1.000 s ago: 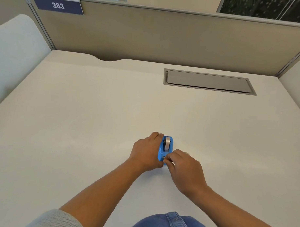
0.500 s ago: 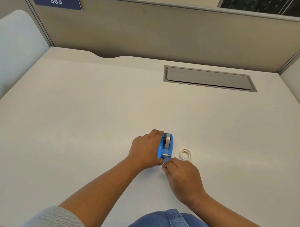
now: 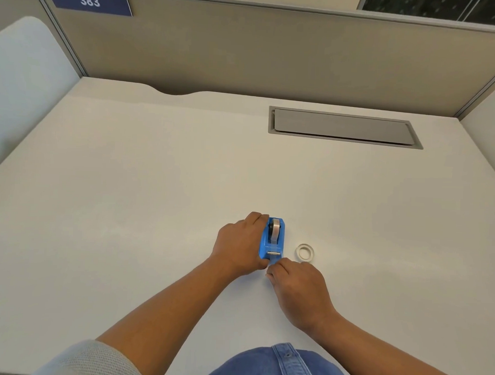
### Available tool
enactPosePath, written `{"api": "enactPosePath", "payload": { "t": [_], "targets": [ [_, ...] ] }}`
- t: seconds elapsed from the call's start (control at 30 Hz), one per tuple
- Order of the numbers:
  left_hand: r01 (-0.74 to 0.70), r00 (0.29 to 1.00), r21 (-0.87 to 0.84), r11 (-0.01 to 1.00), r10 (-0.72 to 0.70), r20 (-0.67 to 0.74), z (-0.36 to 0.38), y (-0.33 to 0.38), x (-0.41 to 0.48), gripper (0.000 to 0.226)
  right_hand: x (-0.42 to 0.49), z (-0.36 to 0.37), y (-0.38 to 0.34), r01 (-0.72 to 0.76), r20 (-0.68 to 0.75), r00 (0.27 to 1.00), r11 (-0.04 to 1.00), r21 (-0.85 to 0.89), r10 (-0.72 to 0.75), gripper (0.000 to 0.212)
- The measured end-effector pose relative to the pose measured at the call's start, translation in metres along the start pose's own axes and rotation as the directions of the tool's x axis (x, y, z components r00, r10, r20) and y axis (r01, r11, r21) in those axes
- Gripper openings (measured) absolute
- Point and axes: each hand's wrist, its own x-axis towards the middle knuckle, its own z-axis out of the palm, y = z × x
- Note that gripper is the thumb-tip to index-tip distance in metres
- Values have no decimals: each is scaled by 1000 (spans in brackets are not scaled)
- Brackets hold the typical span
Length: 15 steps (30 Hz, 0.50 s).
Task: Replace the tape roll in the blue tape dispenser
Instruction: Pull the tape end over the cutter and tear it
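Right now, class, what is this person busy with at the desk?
A person is working on a blue tape dispenser on the desk. The left hand steadies its side, while the right hand pinches at the near end, apparently drawing tape past the cutter. A roll sits in the dispenser; a loose whitish ring lies flat to its right, untouched.

Both forearms are extended forward; the left hand (image 3: pixel 240 244) is cupped, the right hand (image 3: pixel 299 287) is curled with fingertips pinched.
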Motion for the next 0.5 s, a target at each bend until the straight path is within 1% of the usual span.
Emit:
{"api": "enactPosePath", "payload": {
  "t": [0.23, 0.5],
  "targets": [
    [-33, 999, 46, 998, 31, 39, -4, 0, 5, 88, 2, 3, 4, 28, -35, 999, 1000, -5, -28, 14],
    [-1, 1000, 58, 998, 0, 28, -3, 5, 3, 87, 3, 5, 12, -4, -11, 1000, 1000, -20, 4, 15]
  ]
}}
